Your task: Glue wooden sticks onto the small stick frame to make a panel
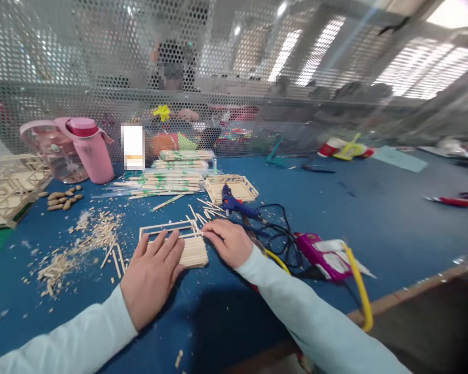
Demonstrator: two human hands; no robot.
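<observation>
My left hand (153, 272) lies flat, fingers stretched out, on a small panel of wooden sticks (193, 251) on the blue table (366, 218). My right hand (229, 241) rests at the panel's right edge with fingers curled; its fingertips pinch at a thin stick by the panel's corner. A rectangular stick frame (167, 227) lies just behind the panel. A blue glue gun (236, 204) with a black cable (278, 234) lies right behind my right hand.
Stick scraps (81, 244) litter the left. Bundles of sticks (171, 179), a stick tray (234, 187), a pink bottle (91, 150), nuts (62, 200) and a wooden model (8, 192) stand behind. A pink and yellow tool (331, 257) lies right. A perforated screen (234, 78) closes the back.
</observation>
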